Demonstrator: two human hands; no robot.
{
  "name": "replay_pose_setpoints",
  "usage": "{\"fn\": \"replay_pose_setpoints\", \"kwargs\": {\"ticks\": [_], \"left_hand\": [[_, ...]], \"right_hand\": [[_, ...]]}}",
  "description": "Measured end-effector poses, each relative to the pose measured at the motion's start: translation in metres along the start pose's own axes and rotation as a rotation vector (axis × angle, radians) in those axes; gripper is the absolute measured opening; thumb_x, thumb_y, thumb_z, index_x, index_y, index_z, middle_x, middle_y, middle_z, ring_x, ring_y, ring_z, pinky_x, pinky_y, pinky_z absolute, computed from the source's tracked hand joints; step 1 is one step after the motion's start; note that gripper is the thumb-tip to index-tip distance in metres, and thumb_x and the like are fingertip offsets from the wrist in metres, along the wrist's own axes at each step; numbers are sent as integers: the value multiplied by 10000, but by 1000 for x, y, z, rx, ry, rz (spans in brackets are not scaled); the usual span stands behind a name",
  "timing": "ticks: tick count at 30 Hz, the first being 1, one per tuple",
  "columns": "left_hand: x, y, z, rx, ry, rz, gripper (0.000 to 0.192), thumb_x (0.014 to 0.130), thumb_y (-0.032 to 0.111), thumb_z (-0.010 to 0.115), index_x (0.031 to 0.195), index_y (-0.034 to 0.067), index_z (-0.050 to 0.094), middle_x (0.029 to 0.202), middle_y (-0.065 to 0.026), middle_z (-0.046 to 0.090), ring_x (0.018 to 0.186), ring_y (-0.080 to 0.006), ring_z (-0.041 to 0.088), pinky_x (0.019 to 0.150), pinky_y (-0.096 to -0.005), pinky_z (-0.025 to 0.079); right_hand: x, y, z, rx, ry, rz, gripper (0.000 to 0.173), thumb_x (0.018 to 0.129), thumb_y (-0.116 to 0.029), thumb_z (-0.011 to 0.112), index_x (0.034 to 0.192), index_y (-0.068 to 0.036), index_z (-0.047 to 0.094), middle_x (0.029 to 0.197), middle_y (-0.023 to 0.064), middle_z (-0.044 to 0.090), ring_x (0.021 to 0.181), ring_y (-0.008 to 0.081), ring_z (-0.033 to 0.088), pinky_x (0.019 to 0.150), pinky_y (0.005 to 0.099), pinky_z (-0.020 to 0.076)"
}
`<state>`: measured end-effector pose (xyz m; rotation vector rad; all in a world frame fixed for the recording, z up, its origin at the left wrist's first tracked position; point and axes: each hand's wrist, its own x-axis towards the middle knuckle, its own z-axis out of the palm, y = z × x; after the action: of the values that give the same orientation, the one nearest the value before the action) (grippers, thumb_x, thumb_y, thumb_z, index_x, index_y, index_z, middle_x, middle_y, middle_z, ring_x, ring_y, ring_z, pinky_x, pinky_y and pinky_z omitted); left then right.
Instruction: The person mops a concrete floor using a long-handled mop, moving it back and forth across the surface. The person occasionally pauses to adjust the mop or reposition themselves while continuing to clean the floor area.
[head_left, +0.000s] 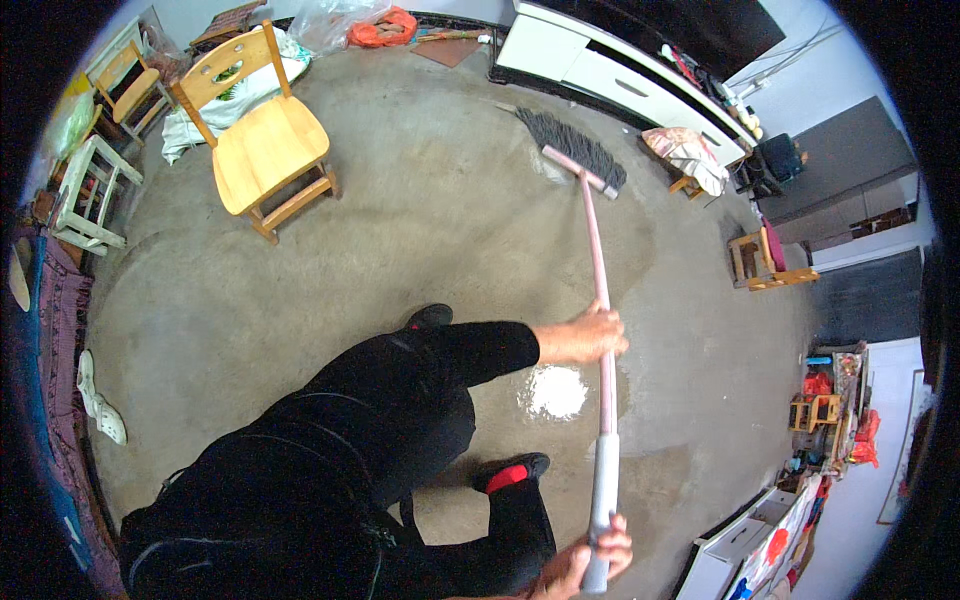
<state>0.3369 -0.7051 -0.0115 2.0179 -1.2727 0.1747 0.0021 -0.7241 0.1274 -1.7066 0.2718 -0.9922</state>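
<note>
A mop with a pink pole (593, 240) runs from the upper right-centre down to the bottom. Its dark grey fringed head (570, 146) rests flat on the concrete floor near the white cabinet. My left hand (596, 334) is closed round the middle of the pole. Lower down, my right hand (600, 555) grips the grey sleeve (606, 472) near the pole's end. Damp, darker patches show on the floor around the mop head and beside the pole. My feet, in black shoes with red parts, stand left of the pole.
A wooden chair (270, 154) stands upper left, near a white stool frame (94, 199). A low white cabinet (600, 71) lines the far wall, with a cloth-covered stool (686, 154) nearby. Another wooden chair (754, 259) is at right. Pale clogs (101, 401) lie by the left edge.
</note>
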Motion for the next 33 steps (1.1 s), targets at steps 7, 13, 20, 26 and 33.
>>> {"fn": "replay_pose_setpoints", "kwargs": {"ticks": [7,13,20,26,33], "left_hand": [[-38,153,-50,-59,-192,112,181,743,133,678,899,138,586,833,-43,587,950,-257,553,890,-585,345],[-60,230,-62,-102,-252,140,232,731,158,696,903,119,545,787,-65,593,897,-264,570,826,-546,360],[-76,237,-41,-70,-106,162,230,752,153,679,929,121,534,789,-85,588,904,-290,567,826,-556,367],[-69,229,-50,-89,-116,102,307,796,125,616,1093,148,544,946,-109,562,957,-298,545,848,-547,361],[-88,179,-76,-113,224,48,597,804,88,591,1369,234,467,1196,-142,464,1119,-311,458,892,-519,347]], "right_hand": [[-20,-144,-74,-5,73,-205,245,842,-151,642,922,-118,413,869,66,454,899,231,537,812,365,471],[-27,-200,-101,-48,570,-344,168,951,-207,508,1028,-102,402,825,10,450,735,155,520,740,321,441],[-43,-173,-150,-142,922,-539,220,947,-316,515,1008,-107,483,859,16,469,764,162,489,844,304,403],[-27,-204,-102,230,293,-329,207,961,-297,501,841,-147,422,812,-14,402,702,163,409,765,325,377],[7,-162,-89,407,119,-181,252,857,-19,592,839,-154,380,788,-13,407,851,146,508,1027,449,380]]}}
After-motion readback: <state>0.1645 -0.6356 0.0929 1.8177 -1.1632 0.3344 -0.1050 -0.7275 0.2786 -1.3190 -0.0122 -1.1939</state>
